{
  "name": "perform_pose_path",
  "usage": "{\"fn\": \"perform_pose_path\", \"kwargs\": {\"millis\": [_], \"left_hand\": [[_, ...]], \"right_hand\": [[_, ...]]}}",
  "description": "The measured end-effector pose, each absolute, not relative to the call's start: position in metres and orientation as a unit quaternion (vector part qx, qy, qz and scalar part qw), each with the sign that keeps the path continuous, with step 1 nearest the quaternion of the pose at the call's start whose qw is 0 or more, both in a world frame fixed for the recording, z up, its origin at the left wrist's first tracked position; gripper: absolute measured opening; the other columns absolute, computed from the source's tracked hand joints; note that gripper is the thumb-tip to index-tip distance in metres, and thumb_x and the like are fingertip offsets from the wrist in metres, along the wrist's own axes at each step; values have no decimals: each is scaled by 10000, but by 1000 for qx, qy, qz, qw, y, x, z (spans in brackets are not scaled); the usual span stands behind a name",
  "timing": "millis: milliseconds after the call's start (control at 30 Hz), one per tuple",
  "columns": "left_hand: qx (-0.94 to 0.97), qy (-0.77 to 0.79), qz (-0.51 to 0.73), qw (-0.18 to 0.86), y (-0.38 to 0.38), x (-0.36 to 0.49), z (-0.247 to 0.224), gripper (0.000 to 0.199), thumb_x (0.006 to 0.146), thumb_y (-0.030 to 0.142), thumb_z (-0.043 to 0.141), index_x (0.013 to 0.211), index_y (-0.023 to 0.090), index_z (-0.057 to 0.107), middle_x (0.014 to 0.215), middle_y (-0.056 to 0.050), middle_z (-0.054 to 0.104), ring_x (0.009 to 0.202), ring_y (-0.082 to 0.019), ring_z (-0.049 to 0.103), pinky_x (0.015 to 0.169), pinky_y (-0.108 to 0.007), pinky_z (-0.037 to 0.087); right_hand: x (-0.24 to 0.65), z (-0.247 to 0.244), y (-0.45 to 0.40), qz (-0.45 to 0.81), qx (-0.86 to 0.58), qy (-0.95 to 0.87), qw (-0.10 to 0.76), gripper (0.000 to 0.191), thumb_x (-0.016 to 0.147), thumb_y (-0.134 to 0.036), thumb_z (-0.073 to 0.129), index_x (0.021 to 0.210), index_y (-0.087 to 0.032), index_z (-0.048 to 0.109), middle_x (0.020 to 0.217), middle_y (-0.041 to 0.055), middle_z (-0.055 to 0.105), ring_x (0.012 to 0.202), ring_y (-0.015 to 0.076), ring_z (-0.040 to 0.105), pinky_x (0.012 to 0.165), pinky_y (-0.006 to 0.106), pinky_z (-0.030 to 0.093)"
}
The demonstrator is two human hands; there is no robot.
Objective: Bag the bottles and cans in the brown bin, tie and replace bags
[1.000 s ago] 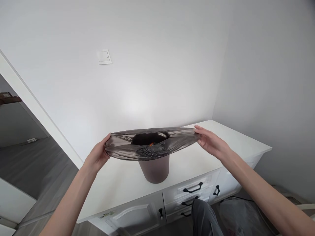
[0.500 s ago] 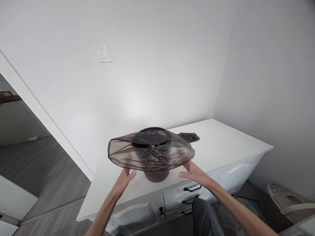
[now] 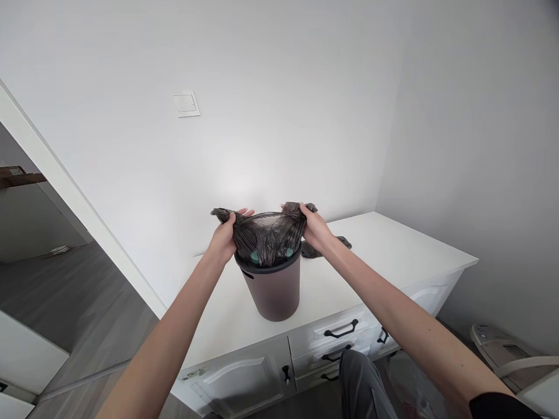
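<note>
A brownish-mauve trash bin (image 3: 275, 295) with a dark rim stands upright on the white countertop. Its black, see-through garbage bag (image 3: 269, 240) is bunched and pulled up above the rim. My left hand (image 3: 225, 235) grips the bag's gathered edge on the left, thumb on top. On the right side, my right hand (image 3: 313, 226) pinches the opposite edge. Between the two hands the bag's upper edge is stretched. Greenish patches show dimly through the plastic near the rim; what they are I cannot tell.
Another crumpled black plastic bag (image 3: 311, 250) lies on the countertop (image 3: 384, 250), right of the bin. The white cabinet below has black handles (image 3: 342, 329). A wall with a light switch (image 3: 186, 104) rises behind. At the lower right is a beige appliance (image 3: 502, 349).
My hands have moved up from below the spread-out bag edge and closed on it. The bag's overhang has been lifted and gathered above the rim, so more of the bin shows.
</note>
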State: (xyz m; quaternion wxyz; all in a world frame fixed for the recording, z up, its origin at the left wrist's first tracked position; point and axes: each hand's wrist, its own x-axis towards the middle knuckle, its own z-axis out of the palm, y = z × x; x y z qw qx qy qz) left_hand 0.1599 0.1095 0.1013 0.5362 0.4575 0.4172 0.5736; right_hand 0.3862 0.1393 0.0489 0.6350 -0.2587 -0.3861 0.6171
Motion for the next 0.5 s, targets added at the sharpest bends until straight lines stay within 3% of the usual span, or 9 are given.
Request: {"fn": "perform_pose_path", "kwargs": {"millis": [133, 267, 367, 500], "left_hand": [[322, 381, 629, 596, 131, 170, 106, 202, 1062, 223, 453, 1043, 207, 654, 1260, -81, 758, 1082, -192, 721, 980, -359, 559], [294, 357, 652, 601, 143, 172, 115, 236, 1044, 140, 415, 911, 214, 595, 894, -38, 768, 868, -172, 742, 884, -341, 590], [293, 332, 658, 609, 143, 172, 128, 271, 1009, 66, 411, 824, 211, 545, 630, 24, 603, 632, -128, 677, 821, -308, 596], [316, 296, 662, 612, 140, 176, 158, 267, 1011, 62, 417, 815, 207, 526, 519, 91, 388, 403, -68, 450, 710, -259, 587]], "right_hand": [[381, 63, 151, 668, -208, -330, 634, 298, 1079, -322, 427, 1031, -199, 694, 1120, 84, 800, 1125, 186, 714, 997, 318, 585], [373, 75, 154, 693, -184, -264, 645, 300, 1090, -262, 388, 934, -226, 642, 809, 24, 756, 876, 156, 734, 898, 295, 615], [367, 89, 153, 697, -180, -256, 645, 276, 1099, -264, 402, 894, -238, 586, 624, -37, 587, 644, 124, 650, 812, 280, 621], [364, 121, 154, 689, -149, -287, 648, 252, 1098, -262, 421, 875, -247, 537, 521, -101, 351, 447, 104, 426, 744, 319, 622]]}}
